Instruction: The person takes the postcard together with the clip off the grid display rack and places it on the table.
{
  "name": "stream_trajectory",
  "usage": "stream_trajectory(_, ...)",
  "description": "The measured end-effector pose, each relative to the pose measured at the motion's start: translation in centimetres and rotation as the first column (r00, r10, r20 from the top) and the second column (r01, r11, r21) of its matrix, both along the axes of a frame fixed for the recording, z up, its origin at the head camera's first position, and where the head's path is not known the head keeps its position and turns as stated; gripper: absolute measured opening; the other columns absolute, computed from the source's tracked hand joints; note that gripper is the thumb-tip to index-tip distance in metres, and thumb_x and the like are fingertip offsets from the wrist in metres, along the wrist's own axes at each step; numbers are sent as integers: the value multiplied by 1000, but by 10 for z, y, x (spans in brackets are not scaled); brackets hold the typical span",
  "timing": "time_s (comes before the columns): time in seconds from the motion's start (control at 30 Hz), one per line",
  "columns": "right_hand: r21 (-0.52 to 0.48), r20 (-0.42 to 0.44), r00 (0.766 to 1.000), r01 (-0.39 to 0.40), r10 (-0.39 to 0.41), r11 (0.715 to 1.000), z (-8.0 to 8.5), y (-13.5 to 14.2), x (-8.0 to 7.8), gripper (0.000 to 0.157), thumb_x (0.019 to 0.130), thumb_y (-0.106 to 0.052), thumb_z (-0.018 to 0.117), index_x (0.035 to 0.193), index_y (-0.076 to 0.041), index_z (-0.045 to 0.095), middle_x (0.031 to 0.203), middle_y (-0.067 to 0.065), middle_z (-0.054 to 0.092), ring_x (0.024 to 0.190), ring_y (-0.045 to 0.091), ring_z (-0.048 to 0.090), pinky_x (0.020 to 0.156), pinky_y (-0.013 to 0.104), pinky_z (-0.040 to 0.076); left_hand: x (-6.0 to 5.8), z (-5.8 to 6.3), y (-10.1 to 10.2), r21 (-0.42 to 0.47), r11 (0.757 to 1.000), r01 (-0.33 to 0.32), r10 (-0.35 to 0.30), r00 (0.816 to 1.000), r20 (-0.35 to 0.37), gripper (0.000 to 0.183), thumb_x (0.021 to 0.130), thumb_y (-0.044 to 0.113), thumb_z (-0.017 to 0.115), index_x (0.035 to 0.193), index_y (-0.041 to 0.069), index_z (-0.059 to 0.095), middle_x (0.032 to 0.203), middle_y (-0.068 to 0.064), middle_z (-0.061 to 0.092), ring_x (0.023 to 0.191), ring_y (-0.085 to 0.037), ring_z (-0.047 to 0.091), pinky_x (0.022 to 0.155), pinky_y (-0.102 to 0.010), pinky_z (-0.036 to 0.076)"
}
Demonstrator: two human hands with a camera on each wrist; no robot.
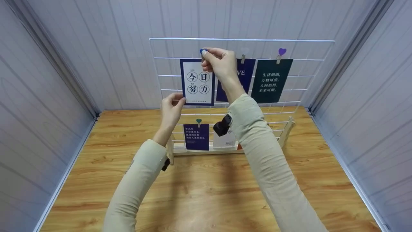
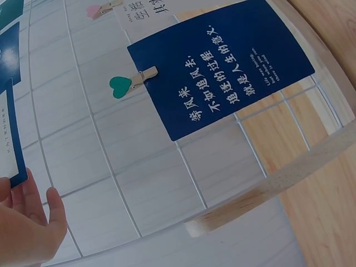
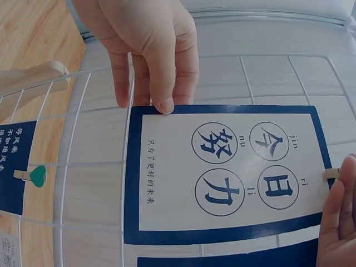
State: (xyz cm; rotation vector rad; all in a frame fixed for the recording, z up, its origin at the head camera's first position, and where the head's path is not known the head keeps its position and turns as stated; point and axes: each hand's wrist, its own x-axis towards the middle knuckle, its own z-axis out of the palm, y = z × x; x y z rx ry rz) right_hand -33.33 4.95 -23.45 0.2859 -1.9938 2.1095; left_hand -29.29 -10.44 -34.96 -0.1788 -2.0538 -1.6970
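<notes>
A white card with a dark blue border and circled Chinese characters (image 1: 198, 82) stands against the upper left part of a white wire grid (image 1: 241, 40). My left hand (image 1: 171, 108) pinches the card's lower left edge between thumb and fingers. Up at its top edge, my right hand (image 1: 222, 62) pinches a small wooden clothespin (image 3: 332, 173) with a blue heart (image 1: 202, 51). In the right wrist view the clothespin's end overlaps the card's top edge. Whether it also grips the grid wire is hidden by the fingers.
Beside the card hang a dark blue card (image 1: 246, 75) and a dark green card (image 1: 273, 80), the latter under a purple heart clip (image 1: 282, 51). Lower down are a navy card (image 1: 196, 137) with a green heart clip (image 2: 120, 87) and a white card (image 1: 224, 141). Wooden feet (image 1: 285, 132) support the grid.
</notes>
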Motion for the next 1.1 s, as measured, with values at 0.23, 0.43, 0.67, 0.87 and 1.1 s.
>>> stream_trajectory(0.23,-8,-23,1000,5,-5,1000,6,-1,14,14,85,-7,58,96,-2,65,68,11,60,55,15,56,57,23,48,0,1,0,17,1000,5,-5,1000,-3,12,81,-3,56,90,-8,62,81,-14,61,68,-16,53,63,-21,43)
stream_trajectory(0.43,-41,-19,1000,11,-12,999,-1,0,-1,14,84,-8,60,96,-6,66,69,11,60,55,17,57,55,23,49,0,2,1,8,1000,4,-4,1000,4,12,82,-3,56,90,-8,62,81,-13,60,68,-16,53,62,-21,42)
stream_trajectory(0.67,-63,-87,996,-17,12,998,-12,5,-27,14,82,-14,63,95,-8,67,72,14,61,59,22,58,58,27,50,0,4,1,14,1000,-1,1,1000,17,11,81,-2,56,89,-8,62,80,-13,59,67,-14,52,63,-21,42)
stream_trajectory(0.87,-43,-100,991,-99,94,994,-18,12,-34,16,83,-12,62,98,-7,65,73,14,60,61,23,58,58,28,50,2,4,0,29,999,15,-16,1000,25,11,82,-2,56,90,-8,62,82,-13,59,69,-16,51,64,-22,42)
stream_trajectory(1.1,16,-159,976,-150,151,989,-4,15,8,14,83,-9,61,96,-4,63,71,13,59,61,21,57,58,26,50,5,2,-3,1,1000,24,-24,999,46,13,83,1,56,91,-6,62,83,-12,59,70,-15,53,63,-22,43)
